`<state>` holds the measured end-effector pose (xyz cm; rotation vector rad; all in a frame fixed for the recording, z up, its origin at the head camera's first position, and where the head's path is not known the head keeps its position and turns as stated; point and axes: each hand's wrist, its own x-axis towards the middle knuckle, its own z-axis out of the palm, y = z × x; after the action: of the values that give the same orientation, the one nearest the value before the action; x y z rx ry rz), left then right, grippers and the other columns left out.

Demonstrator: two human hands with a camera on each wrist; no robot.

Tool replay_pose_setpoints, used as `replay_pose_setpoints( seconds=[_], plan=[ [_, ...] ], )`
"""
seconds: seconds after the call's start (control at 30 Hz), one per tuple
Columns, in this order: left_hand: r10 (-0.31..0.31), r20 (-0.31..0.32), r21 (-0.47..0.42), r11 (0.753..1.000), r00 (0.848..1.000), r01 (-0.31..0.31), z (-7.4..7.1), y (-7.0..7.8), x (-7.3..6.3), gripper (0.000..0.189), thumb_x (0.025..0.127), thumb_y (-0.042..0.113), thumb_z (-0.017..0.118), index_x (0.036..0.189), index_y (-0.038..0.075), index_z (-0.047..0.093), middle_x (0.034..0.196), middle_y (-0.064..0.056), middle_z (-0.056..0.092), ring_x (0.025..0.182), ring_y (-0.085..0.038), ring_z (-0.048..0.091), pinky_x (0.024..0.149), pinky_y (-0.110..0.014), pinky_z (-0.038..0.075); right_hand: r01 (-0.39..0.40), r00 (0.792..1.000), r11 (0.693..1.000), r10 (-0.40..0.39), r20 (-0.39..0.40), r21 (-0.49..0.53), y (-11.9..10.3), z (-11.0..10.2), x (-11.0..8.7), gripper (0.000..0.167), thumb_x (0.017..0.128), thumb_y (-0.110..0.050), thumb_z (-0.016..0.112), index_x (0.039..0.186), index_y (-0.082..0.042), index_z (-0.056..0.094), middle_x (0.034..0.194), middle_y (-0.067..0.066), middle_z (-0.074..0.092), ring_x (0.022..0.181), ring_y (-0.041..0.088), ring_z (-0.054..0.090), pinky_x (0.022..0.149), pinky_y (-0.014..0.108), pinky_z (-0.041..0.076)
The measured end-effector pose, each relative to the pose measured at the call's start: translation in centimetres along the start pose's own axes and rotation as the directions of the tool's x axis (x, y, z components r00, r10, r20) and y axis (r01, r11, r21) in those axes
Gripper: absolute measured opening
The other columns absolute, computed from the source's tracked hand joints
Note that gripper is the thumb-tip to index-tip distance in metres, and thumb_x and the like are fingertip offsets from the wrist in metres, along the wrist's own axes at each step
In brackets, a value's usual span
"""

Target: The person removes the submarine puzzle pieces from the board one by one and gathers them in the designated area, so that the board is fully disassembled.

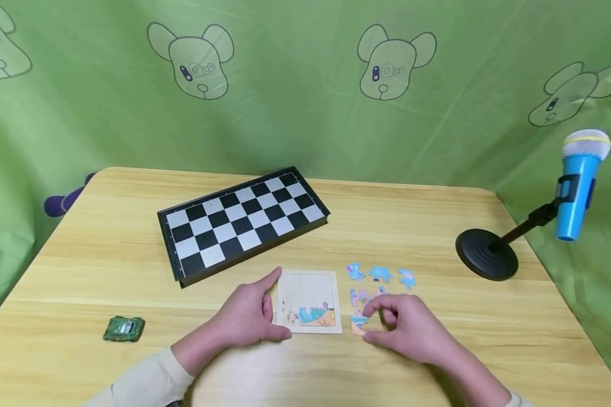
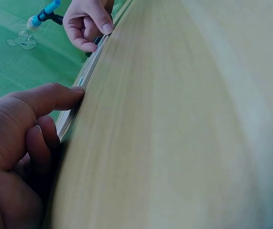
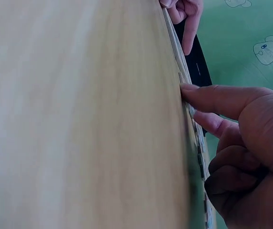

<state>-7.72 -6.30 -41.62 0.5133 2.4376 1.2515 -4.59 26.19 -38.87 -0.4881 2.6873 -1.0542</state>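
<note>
A square wooden puzzle board (image 1: pixel 305 288) lies flat near the table's front, with a few joined colourful pieces (image 1: pixel 315 317) at its lower right. My left hand (image 1: pixel 246 314) holds the board along its left side, forefinger at the upper corner and thumb at the lower one. In the left wrist view, the left thumb (image 2: pixel 62 97) meets the board's thin edge. Just right of the board, my right hand (image 1: pixel 412 328) pinches a blue and orange puzzle piece (image 1: pixel 357 324) between thumb and forefinger. Several loose puzzle pieces (image 1: pixel 381 274) lie beyond that hand, some partly hidden by it.
A folded black-and-white chessboard (image 1: pixel 244 220) sits at an angle behind the puzzle. To the left is a small green toy car (image 1: pixel 124 328). A blue toy microphone (image 1: pixel 577 192) on a black round-based stand (image 1: pixel 486 254) occupies the right side. Green cloth (image 1: pixel 295 124) hangs behind the table.
</note>
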Motion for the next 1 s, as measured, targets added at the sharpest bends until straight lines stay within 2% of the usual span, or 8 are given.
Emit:
replay_pose_setpoints(
  seconds=[0.17, 0.37, 0.53, 0.7, 0.87, 1.0],
  plan=[
    [0.002, 0.001, -0.001, 1.0, 1.0, -0.002, 0.0, 0.0, 0.1, 0.119, 0.064, 0.03, 0.094, 0.157, 0.002, 0.026, 0.06, 0.006, 0.057, 0.054, -0.012, 0.056, 0.063, -0.029, 0.049, 0.004, 1.0, 1.0, -0.004, -0.002, 0.016, -0.6, -0.1, 0.5, 0.03, 0.074, -0.029, 0.09, 0.096, -0.021, 0.072, 0.061, -0.013, 0.026, 0.056, 0.003, 0.026, 0.077, 0.027, 0.046],
    [0.0, 0.001, -0.005, 1.0, 1.0, 0.0, 0.0, 0.0, 0.1, 0.119, 0.064, 0.03, 0.094, 0.157, 0.002, 0.026, 0.06, 0.006, 0.057, 0.054, -0.013, 0.056, 0.063, -0.03, 0.049, 0.082, 0.996, 0.994, -0.084, 0.028, 0.07, -2.0, 0.9, 2.4, 0.032, 0.076, -0.022, 0.089, 0.102, -0.02, 0.072, 0.06, -0.013, 0.026, 0.057, 0.003, 0.028, 0.079, 0.03, 0.05],
    [0.001, 0.001, -0.003, 1.0, 1.0, -0.001, -0.1, -0.1, 0.1, 0.119, 0.064, 0.031, 0.094, 0.157, 0.002, 0.026, 0.061, 0.006, 0.057, 0.054, -0.012, 0.056, 0.06, -0.03, 0.049, 0.11, 0.987, 0.991, -0.117, 0.107, 0.071, -3.3, 2.2, 4.4, 0.033, 0.076, -0.02, 0.089, 0.104, -0.022, 0.071, 0.058, -0.012, 0.028, 0.056, 0.003, 0.028, 0.074, 0.029, 0.047],
    [0.0, 0.003, -0.002, 1.0, 1.0, 0.0, 0.0, -0.1, 0.0, 0.118, 0.064, 0.032, 0.094, 0.157, 0.002, 0.026, 0.06, 0.006, 0.057, 0.054, -0.012, 0.056, 0.057, -0.029, 0.048, 0.128, 0.971, 0.99, -0.136, 0.196, 0.054, -4.5, 3.2, 6.0, 0.034, 0.077, -0.015, 0.087, 0.105, -0.018, 0.07, 0.06, -0.011, 0.034, 0.056, 0.004, 0.032, 0.07, 0.027, 0.045],
    [0.004, 0.001, 0.0, 1.0, 1.0, -0.004, 0.0, -0.2, 0.0, 0.118, 0.064, 0.031, 0.094, 0.157, 0.002, 0.027, 0.06, 0.006, 0.057, 0.054, -0.012, 0.056, 0.057, -0.029, 0.048, 0.125, 0.952, 0.991, -0.132, 0.274, 0.044, -5.2, 3.6, 7.1, 0.03, 0.077, -0.013, 0.086, 0.103, -0.017, 0.07, 0.058, -0.009, 0.034, 0.055, 0.006, 0.031, 0.069, 0.026, 0.043],
    [0.005, 0.002, -0.002, 1.0, 1.0, -0.005, -0.1, -0.2, 0.0, 0.118, 0.064, 0.031, 0.094, 0.157, 0.002, 0.027, 0.06, 0.006, 0.057, 0.053, -0.012, 0.056, 0.056, -0.029, 0.047, 0.115, 0.944, 0.992, -0.124, 0.306, 0.046, -5.4, 3.8, 7.6, 0.028, 0.077, -0.011, 0.085, 0.099, -0.017, 0.069, 0.058, -0.009, 0.034, 0.054, 0.006, 0.031, 0.068, 0.027, 0.043]
  ],
)
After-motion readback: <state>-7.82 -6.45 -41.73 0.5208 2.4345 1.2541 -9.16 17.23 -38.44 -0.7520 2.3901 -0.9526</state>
